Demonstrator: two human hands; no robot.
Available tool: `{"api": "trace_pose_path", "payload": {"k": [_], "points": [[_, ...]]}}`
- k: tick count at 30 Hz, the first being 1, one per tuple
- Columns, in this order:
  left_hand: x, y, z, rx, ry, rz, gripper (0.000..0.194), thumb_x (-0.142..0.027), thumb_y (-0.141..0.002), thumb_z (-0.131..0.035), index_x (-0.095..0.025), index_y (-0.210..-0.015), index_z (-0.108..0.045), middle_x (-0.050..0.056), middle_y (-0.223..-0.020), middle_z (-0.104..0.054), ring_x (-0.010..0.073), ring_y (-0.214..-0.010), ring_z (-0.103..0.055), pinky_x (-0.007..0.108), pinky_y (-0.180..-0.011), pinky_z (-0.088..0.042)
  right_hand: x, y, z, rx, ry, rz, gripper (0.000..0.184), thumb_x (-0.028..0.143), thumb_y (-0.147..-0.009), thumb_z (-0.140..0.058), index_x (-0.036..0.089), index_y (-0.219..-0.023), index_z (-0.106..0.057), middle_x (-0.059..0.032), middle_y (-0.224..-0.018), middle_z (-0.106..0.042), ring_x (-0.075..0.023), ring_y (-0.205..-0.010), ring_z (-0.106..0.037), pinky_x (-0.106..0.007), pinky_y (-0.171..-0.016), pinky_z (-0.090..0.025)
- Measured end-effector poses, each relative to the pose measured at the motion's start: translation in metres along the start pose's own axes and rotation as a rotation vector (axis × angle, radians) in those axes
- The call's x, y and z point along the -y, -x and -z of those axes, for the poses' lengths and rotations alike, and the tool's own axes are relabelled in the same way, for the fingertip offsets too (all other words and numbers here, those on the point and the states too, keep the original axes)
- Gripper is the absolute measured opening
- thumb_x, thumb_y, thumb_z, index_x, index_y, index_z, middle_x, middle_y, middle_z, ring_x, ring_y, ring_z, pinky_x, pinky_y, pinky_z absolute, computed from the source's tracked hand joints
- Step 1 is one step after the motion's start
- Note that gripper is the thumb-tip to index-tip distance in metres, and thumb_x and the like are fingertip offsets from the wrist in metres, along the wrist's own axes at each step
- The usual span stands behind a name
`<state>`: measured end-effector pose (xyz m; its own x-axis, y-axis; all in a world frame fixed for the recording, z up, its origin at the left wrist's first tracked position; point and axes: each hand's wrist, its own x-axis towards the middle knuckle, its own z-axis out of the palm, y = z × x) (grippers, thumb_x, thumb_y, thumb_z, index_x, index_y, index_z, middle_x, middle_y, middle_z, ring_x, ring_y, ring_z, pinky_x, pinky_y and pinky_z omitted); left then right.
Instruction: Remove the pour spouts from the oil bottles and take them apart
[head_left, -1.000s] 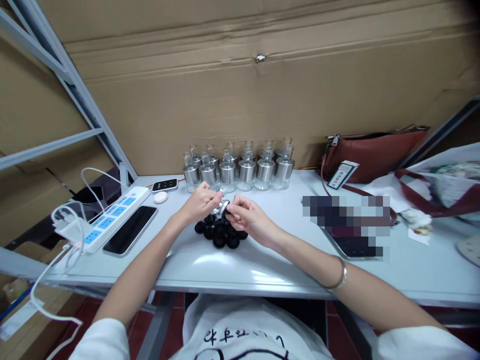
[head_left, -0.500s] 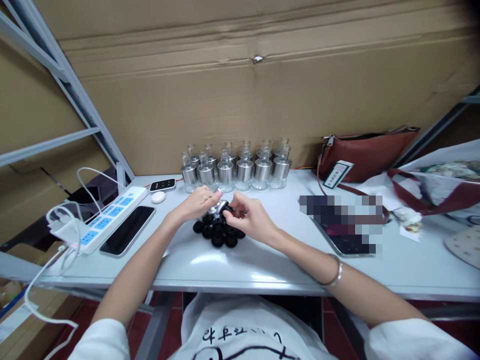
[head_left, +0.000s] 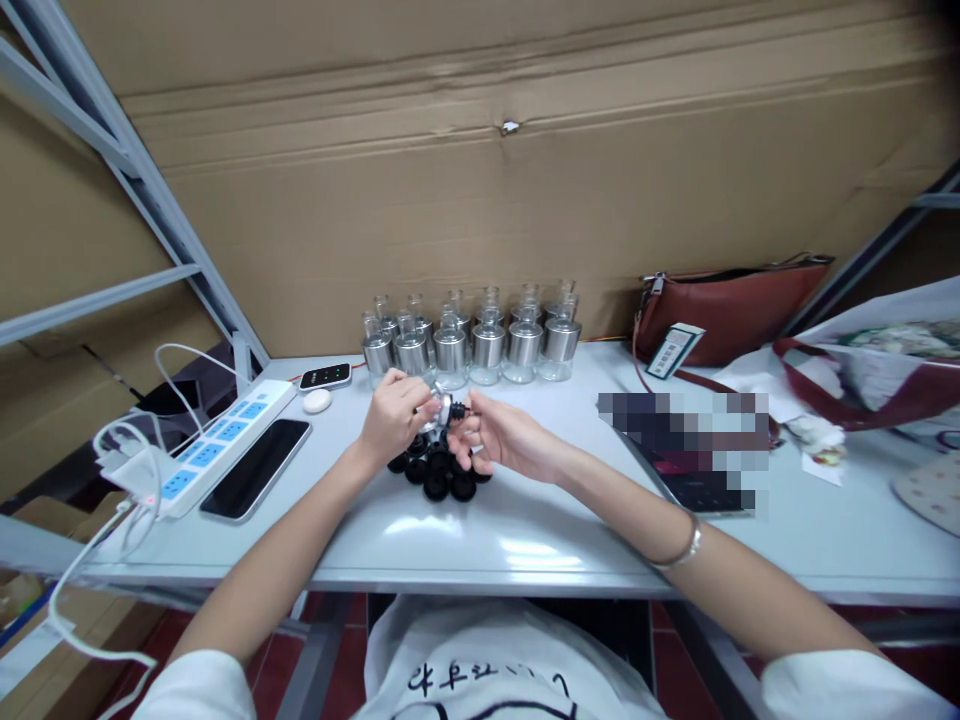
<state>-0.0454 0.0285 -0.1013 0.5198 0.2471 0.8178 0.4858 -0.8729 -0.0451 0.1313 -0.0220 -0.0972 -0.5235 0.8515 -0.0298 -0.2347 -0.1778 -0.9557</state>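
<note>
Over the middle of the table, my left hand (head_left: 397,415) is closed on a silver-topped bottle stopper (head_left: 457,411) with a black ribbed plug that points right. My right hand (head_left: 514,437) meets the plug's tip with thumb and index finger, its other fingers loosely curled. Right under both hands lies a pile of round black caps (head_left: 437,478), with some shiny silver pieces (head_left: 439,430) partly hidden behind my fingers. Behind the pile stand two rows of clear glass bottles (head_left: 450,352) with silver metal bands, their necks uncovered.
To the left lie a power strip (head_left: 225,440), a dark phone (head_left: 259,468), a small white round case (head_left: 317,401) and a small black device (head_left: 325,376). On the right are a brown bag (head_left: 742,305), a blurred-out dark item (head_left: 667,440) and a plastic bag (head_left: 892,320). Cardboard (head_left: 420,200) backs the table.
The stopper has turned so its black ribbed plug faces right. My left fingers have curled round its silver part, while my right hand has shifted slightly right and turned its palm more upward.
</note>
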Motion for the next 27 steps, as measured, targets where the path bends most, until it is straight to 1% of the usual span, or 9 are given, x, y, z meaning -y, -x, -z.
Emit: {"api": "trace_pose_path", "payload": {"k": [2, 4, 6, 10, 14, 17, 21, 24, 27], "points": [[-0.002, 0.001, 0.0, -0.038, -0.07, -0.088, 0.05, -0.042, -0.098, -0.021, -0.018, -0.058, -0.038, -0.002, -0.053, -0.044, 0.0108, -0.051, -0.036, 0.027, -0.064, -0.035, 0.001, 0.0, -0.003, 0.069, -0.16, -0.101, 0.038, 0.052, -0.079, -0.056, 0.015, -0.084, -0.05, -0.0025, -0.067, -0.058, -0.0103, -0.053, -0.055, -0.016, -0.038, -0.03], [-0.003, 0.0, 0.001, -0.048, -0.122, -0.137, 0.051, -0.042, -0.098, -0.02, -0.018, -0.058, -0.039, -0.002, -0.053, -0.045, 0.0112, -0.052, -0.037, 0.027, -0.065, -0.035, 0.0, 0.0, -0.005, 0.058, -0.242, -0.099, 0.034, 0.045, -0.078, -0.062, 0.014, -0.087, -0.052, -0.0015, -0.066, -0.057, -0.0066, -0.05, -0.051, -0.014, -0.037, -0.026], [-0.004, -0.001, 0.002, -0.014, -0.141, -0.133, 0.051, -0.041, -0.098, -0.02, -0.018, -0.058, -0.04, -0.002, -0.053, -0.046, 0.0112, -0.051, -0.036, 0.028, -0.065, -0.033, -0.001, 0.001, -0.004, 0.042, -0.29, -0.081, 0.031, 0.04, -0.075, -0.067, 0.015, -0.085, -0.051, 0.0018, -0.061, -0.053, -0.0027, -0.043, -0.043, -0.012, -0.037, -0.02], [-0.003, -0.007, 0.007, 0.217, -0.004, -0.06, 0.049, -0.038, -0.099, -0.019, -0.017, -0.06, -0.041, -0.004, -0.053, -0.047, 0.0097, -0.05, -0.035, 0.027, -0.065, -0.031, -0.003, 0.003, -0.002, 0.018, -0.347, -0.043, 0.038, 0.034, -0.07, -0.073, 0.018, -0.071, -0.038, 0.0089, -0.054, -0.041, 0.0016, -0.039, -0.026, -0.012, -0.039, -0.012], [0.001, -0.012, 0.013, 0.39, 0.183, 0.089, 0.055, -0.047, -0.097, -0.012, -0.017, -0.057, -0.034, -0.004, -0.051, -0.044, 0.0091, -0.049, -0.032, 0.027, -0.064, -0.031, -0.005, 0.003, -0.007, -0.012, -0.221, 0.07, 0.043, 0.037, -0.072, -0.071, 0.018, -0.066, -0.033, 0.0094, -0.053, -0.036, -0.0003, -0.042, -0.028, -0.013, -0.042, -0.013], [0.005, -0.014, 0.015, 0.473, 0.245, 0.198, 0.058, -0.055, -0.094, -0.009, -0.017, -0.054, -0.028, -0.003, -0.048, -0.039, 0.0096, -0.049, -0.031, 0.027, -0.063, -0.031, -0.008, 0.002, -0.008, -0.077, 0.031, 0.225, 0.037, 0.039, -0.077, -0.064, 0.02, -0.067, -0.034, 0.0098, -0.05, -0.035, -0.0036, -0.042, -0.028, -0.016, -0.041, -0.016], [0.004, -0.015, 0.013, 0.561, 0.291, 0.285, 0.055, -0.055, -0.093, -0.012, -0.017, -0.055, -0.027, -0.003, -0.048, -0.034, 0.0104, -0.05, -0.032, 0.026, -0.061, -0.031, -0.009, 0.002, -0.003, -0.189, 0.68, 0.478, 0.025, 0.032, -0.083, -0.052, 0.021, -0.069, -0.034, 0.0073, -0.053, -0.038, -0.0069, -0.046, -0.033, -0.02, -0.045, -0.026], [0.005, -0.014, 0.013, 0.598, 0.326, 0.344, 0.052, -0.053, -0.092, -0.017, -0.018, -0.054, -0.024, -0.003, -0.048, -0.029, 0.0106, -0.051, -0.03, 0.026, -0.059, -0.03, -0.005, 0.005, 0.001, -0.175, 1.206, 0.715, 0.021, 0.024, -0.086, -0.045, 0.021, -0.068, -0.034, 0.0043, -0.057, -0.041, -0.0086, -0.049, -0.035, -0.022, -0.048, -0.027], [0.019, -0.009, 0.019, 0.562, 0.328, 0.533, 0.052, -0.055, -0.09, -0.023, -0.019, -0.052, -0.022, -0.003, -0.048, -0.025, 0.0101, -0.048, -0.026, 0.025, -0.054, -0.028, -0.003, 0.005, 0.009, -0.15, 1.514, 0.9, 0.022, 0.02, -0.089, -0.039, 0.02, -0.067, -0.037, 0.0004, -0.062, -0.047, -0.0109, -0.054, -0.04, -0.023, -0.049, -0.028]]}}
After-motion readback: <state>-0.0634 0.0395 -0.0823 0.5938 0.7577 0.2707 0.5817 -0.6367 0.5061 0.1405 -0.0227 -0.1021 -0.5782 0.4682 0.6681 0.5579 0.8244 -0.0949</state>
